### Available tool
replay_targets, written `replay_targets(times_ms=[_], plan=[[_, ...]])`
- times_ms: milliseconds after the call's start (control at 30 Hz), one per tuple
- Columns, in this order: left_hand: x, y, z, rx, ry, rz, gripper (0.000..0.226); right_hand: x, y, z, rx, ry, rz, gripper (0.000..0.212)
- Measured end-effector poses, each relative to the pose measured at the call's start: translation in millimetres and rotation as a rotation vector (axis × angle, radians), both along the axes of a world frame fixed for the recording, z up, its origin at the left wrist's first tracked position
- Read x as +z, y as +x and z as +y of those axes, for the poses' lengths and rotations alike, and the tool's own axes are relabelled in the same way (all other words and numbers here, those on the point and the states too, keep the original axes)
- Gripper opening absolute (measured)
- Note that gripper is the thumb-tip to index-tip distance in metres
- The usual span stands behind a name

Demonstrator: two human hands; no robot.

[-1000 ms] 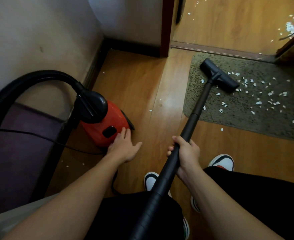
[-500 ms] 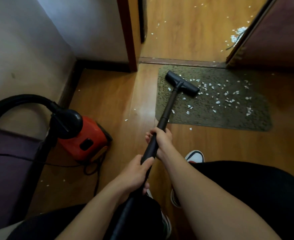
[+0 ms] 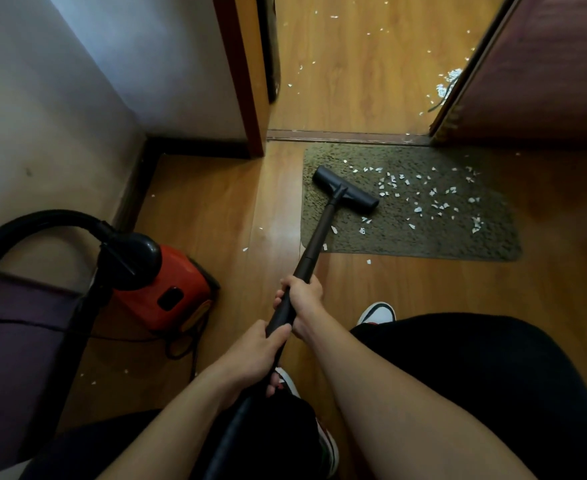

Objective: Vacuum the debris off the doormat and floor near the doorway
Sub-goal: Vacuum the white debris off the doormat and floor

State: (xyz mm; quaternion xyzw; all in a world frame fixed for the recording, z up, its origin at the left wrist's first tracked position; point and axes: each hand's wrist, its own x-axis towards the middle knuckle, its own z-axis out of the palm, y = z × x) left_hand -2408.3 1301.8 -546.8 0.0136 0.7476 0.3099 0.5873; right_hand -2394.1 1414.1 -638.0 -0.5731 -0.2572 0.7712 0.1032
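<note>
Both your hands are on the vacuum wand, one above the other. Your right hand is the forward one, fingers curled tight around the black tube, knuckles up, forearm running in from the lower right. Your left hand grips the tube just behind it, thumb lying along the top, fingers wrapped under, forearm coming up from the bottom of the view.

The wand slants away from you and a little right, and its floor nozzle sits flat on the near-left part of the doormat, angled across the pile. White paper scraps are scattered over the mat to the right of the nozzle, with a few lying beside the wand at the mat's near edge. More scraps dot the wooden floor to your left and beyond the threshold, with a denser heap by the door edge at upper right.

The red canister vacuum rests on the floor to your left, near the wall, its black hose arching up and out of view.
</note>
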Motion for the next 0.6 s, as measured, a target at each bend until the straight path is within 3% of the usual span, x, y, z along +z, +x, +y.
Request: replay_targets(times_ms=[233,600], plan=[[12.7,7.5,-26.5,0.028,0.009,0.000,0.025,5.3,1.8,-27.3,0.051,-0.008,0.022,0.033],[3.2,-1.0,-16.7,0.021,0.011,0.058,0.033,5.2,-8.6,-14.9,0.067,0.000,0.033,0.032]])
